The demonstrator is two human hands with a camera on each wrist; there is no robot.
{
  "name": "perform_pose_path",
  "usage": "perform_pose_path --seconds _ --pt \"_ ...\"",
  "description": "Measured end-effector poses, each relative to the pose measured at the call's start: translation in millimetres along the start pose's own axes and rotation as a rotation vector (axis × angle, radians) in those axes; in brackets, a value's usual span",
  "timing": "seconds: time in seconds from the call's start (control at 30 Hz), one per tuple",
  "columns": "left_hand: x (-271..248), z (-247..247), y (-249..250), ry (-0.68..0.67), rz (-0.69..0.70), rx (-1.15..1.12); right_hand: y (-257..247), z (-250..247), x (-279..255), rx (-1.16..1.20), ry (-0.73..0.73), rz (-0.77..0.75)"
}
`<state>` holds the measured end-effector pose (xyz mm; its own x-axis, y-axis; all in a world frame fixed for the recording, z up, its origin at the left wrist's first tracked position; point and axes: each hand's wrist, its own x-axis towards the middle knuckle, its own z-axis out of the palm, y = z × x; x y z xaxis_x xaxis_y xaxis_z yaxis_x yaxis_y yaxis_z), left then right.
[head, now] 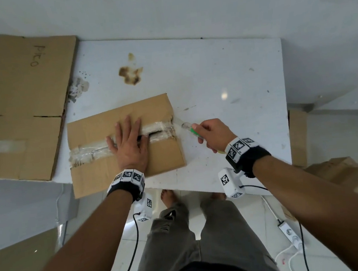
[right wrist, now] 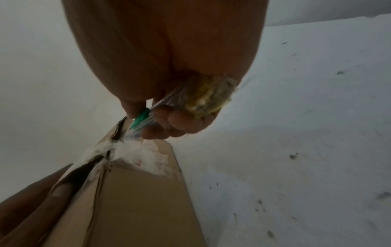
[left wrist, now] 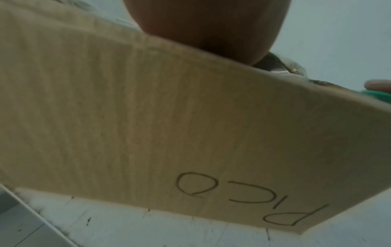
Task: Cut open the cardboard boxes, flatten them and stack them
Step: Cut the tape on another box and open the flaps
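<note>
Table: white top, stained, filling the middle of the head view; it carries the work.
Flattened sheet: large opened cardboard at the upper left of the head view, marked "PICO", lying part on the table and overhanging its left edge. Judged finished and the likely base for the stack.
Box: brown cardboard, at centre-left of the head view, its near edge past the table's front edge. The top flaps meet at a seam running left to right; a dark gap shows in the seam just right of the left hand.
Handling, box: judged light and fairly stiff, but the flaps will give under pressure near the seam. Best held flat-palmed on a flap, clear of the cutting line.
Tape: clear, wrinkled strip along the seam, intact at the left end, torn at the right edge. Judged tough and sticky, liable to drag the blade.
Left hand: fingers straight and spread, palm pressing on the box top across the seam, centre of the head view.
Right hand: fingers curled round a cutter, just off the box's right edge.
Cutter: green and clear body, tip pointing at the right end of the seam, into the torn tape there.
Risk: left-hand fingers lie across the cutting line.
</note>
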<state>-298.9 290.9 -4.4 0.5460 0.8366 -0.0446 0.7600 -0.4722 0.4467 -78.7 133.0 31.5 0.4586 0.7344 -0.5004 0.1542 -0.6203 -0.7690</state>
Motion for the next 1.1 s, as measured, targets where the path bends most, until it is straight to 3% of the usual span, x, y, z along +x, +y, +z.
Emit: perform_pose_path --seconds 0.1,0.27,0.37,0.47,0.57,0.67,0.9,1.03,1.1 --pt "1.6 -0.2 -1.6 -0.025 -0.016 0.001 -15.8 -1.7 5.4 -0.115 -0.029 -0.024" --pt "-3.6 -0.5 -10.8 -0.063 0.058 -0.004 -27.0 -48.3 1.6 -0.452 -0.241 -0.062" --pt "-3.8 -1.0 -9.7 -0.064 0.059 0.000 -26.9 -59.3 1.6 -0.481 -0.244 -0.075" --pt "-3.7 -0.3 -9.6 -0.055 0.068 0.025 -28.9 -34.0 2.4 -0.457 -0.201 -0.085" --pt "-3.5 -2.2 -12.1 -0.061 0.067 0.022 -27.8 -12.2 -1.0 -0.386 -0.263 -0.023" --pt "-4.3 -4.1 -15.3 -0.080 0.079 0.024 -26.0 -30.5 -7.5 -0.432 -0.305 -0.023" --pt "-0.2 -17.0 -6.6 -0.183 0.052 -0.053 -14.4 -58.2 -21.0 -0.415 -0.120 -0.043" --pt "-23.5 -22.4 7.3 -0.072 0.251 0.085 0.2 -50.2 -28.8 -0.338 -0.056 -0.073" --pt "-38.4 -12.2 10.2 -0.068 0.263 0.125 8.0 -46.8 -31.7 -0.289 -0.070 -0.074"
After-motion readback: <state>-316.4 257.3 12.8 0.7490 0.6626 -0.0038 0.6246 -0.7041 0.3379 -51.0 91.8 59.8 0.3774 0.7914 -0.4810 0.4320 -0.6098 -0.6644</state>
